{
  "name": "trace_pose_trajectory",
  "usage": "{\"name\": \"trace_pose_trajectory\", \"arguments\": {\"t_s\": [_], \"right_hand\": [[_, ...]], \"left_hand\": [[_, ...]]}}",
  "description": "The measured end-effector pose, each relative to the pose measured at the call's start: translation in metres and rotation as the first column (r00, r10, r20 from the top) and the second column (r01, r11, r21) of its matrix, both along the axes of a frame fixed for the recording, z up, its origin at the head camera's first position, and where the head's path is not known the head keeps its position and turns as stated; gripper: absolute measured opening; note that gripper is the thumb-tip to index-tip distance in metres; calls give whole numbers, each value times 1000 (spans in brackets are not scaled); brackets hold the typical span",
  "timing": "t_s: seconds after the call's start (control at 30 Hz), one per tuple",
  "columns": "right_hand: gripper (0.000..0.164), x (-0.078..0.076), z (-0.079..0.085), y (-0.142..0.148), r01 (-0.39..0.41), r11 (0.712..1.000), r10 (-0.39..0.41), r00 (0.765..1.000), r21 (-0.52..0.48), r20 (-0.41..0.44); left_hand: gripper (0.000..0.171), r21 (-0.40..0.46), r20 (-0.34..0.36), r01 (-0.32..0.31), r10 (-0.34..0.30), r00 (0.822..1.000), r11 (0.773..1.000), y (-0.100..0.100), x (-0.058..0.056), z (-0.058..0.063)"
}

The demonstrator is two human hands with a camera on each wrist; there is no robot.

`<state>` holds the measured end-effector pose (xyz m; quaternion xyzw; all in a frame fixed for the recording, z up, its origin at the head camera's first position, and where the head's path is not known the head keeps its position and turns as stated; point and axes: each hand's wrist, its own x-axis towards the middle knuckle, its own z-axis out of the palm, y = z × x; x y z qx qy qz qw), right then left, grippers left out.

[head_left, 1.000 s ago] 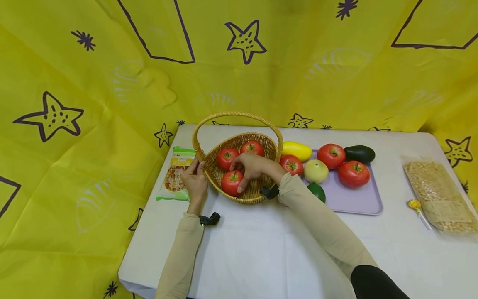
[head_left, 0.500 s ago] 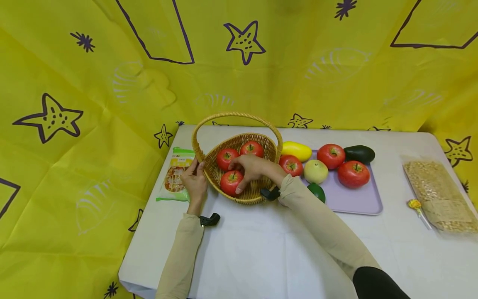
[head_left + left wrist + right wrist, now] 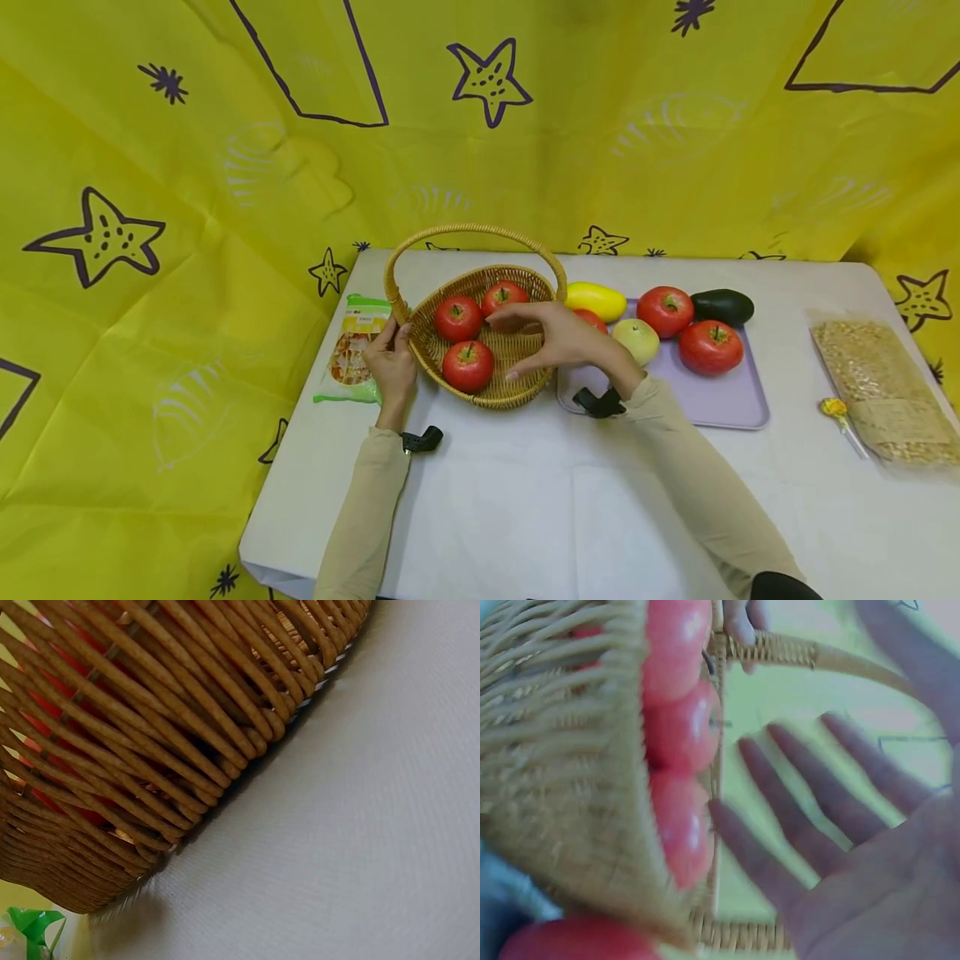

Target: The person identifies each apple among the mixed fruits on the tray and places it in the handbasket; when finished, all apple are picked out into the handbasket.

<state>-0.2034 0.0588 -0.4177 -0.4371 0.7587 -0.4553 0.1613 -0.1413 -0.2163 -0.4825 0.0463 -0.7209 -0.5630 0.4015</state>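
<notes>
A wicker basket (image 3: 501,403) with a tall arched handle stands left of the tray; three red apples (image 3: 468,367) lie inside it. My left hand (image 3: 392,367) grips the basket's left side at the foot of the handle. In the left wrist view, the woven wall (image 3: 172,712) fills the upper left, with red showing through the gaps. My right hand (image 3: 562,333) is over the basket's right edge, thumb and fingers spread, holding nothing. The right wrist view shows its straight fingers and bare palm (image 3: 885,892) beside the apples (image 3: 682,727).
A lilac tray (image 3: 720,408) bears more red fruit (image 3: 711,348), a pale round fruit (image 3: 636,340) and a dark green vegetable (image 3: 722,308). A yellow vegetable (image 3: 595,302) lies beside the basket. A green food packet (image 3: 354,350) is at left; a grain bag (image 3: 885,392) and a lollipop (image 3: 834,410) are at right.
My right hand has let go of the front apple and moved up and right, its fingers spreading. That apple stays in the basket. The left hand has kept its hold.
</notes>
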Motion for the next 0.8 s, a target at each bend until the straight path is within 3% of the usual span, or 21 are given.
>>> {"name": "trace_pose_trajectory", "arguments": {"t_s": [0.13,0.3,0.43,0.67,0.8], "right_hand": [[73,10,-2,28,29,989,-19,997,-146,69],[67,18,-6,63,185,956,-156,978,-226,142],[73,18,-11,84,279,925,-249,958,-257,142],[88,16,-20,100,353,922,-342,935,-161,92],[96,13,-22,100,361,931,-362,932,-56,3]], "left_hand": [[31,-2,-3,-4,4,1000,1000,1,0,0],[32,5,3,-2,2,1000,1000,1,1,0],[32,13,5,0,0,1000,1000,1,1,1],[32,19,7,7,-7,1000,1000,2,2,1],[32,16,12,1,-1,1000,1000,2,2,1]]}}
